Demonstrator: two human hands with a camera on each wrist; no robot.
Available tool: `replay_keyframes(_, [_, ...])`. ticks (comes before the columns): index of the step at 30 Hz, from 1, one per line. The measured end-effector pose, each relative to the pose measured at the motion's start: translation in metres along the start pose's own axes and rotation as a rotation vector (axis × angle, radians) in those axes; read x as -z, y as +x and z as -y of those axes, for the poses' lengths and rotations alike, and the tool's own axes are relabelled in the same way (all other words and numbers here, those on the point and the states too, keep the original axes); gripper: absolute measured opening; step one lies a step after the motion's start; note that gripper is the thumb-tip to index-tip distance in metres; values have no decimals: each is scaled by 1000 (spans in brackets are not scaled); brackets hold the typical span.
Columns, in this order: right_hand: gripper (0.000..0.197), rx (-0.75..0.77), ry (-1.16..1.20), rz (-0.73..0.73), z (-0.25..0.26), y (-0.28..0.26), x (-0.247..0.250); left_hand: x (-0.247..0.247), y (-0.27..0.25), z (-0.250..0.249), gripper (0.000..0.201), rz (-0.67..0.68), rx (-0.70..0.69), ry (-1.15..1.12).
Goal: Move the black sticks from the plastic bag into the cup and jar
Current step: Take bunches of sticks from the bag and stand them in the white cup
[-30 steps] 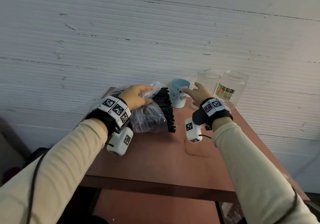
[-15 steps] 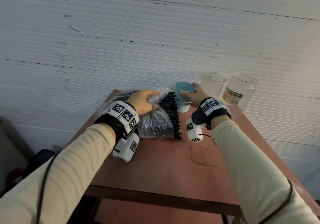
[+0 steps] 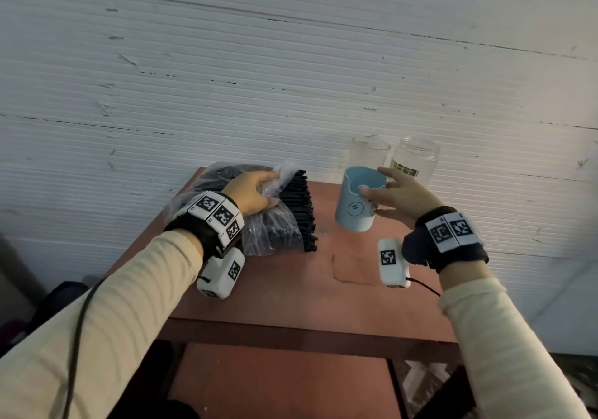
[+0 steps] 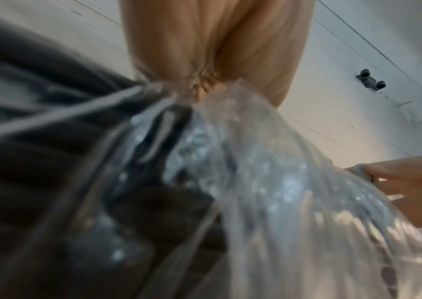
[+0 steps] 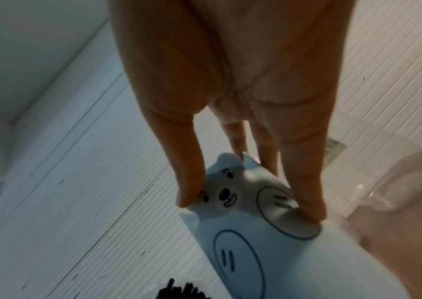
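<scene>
Item 1, bag (image 3: 271,227): clear plastic, lying on the table (image 3: 291,289) at its far left. The left hand (image 3: 250,192) rests on top with fingers gathering the film; in the left wrist view the plastic bunches at the fingertips, badly blurred.

Item 2, sticks (image 3: 301,211): black bundle, ends poking out of the bag's right side; the rest is dim behind the film.

Item 3, cup (image 3: 357,203): pale blue, bear face on its side, tilted, clamped in the right hand (image 3: 398,197), thumb on one side and fingers on the other. Whether its base touches the table cannot be told.

Item 4, jar (image 3: 415,163): clear, labelled, at the table's far right edge beside a clear tumbler (image 3: 367,153); both partly hidden by cup and hand.
</scene>
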State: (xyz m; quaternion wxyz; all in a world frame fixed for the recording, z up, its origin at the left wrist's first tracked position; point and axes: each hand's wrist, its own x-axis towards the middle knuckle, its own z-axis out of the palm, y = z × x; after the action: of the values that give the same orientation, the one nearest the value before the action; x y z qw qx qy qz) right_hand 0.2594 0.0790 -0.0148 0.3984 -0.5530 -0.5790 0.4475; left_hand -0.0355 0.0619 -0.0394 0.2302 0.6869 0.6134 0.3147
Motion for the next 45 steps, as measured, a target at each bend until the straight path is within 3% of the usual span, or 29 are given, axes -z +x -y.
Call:
replay_keyframes(5, [78, -55, -142, -48, -14, -10, 12, 1, -13, -3, 65, -8, 4, 42])
replay_keyframes(9, [91, -64, -364, -89, -11, -21, 11, 1, -23, -5, 66, 1, 11, 19])
replay_keyframes(13, [84, 160, -577, -277, 10, -42, -6, 3, -32, -5, 64, 15, 3, -15])
replay_keyframes(16, [70, 332, -604, -319, 27, -55, -23, 6, -35, -5, 62, 20, 1, -14])
replay_keyframes(20, [48, 405, -546, -184, 35, -57, -51, 6, -38, -6, 62, 38, -24, 26])
replay_keyframes(26, [36, 261, -506, 257, 23, -43, -106, 9, -36, -5, 64, -2, -6, 52])
replay_keyframes(30, [33, 306, -553, 238, 16, -36, -121, 12, -33, -9, 66, -1, -8, 92])
replay_keyframes(37, [10, 221, -301, 336, 21, -23, -89, 23, -31, -12, 71, -22, -18, 82])
replay_keyframes(41, [6, 211, -241, 311, 18, -22, -72, 26, -31, -13, 69, -42, -18, 83])
replay_keyframes(45, [9, 214, -133, 328, 11, -22, -91, 20, -32, -15, 71, -62, -15, 71])
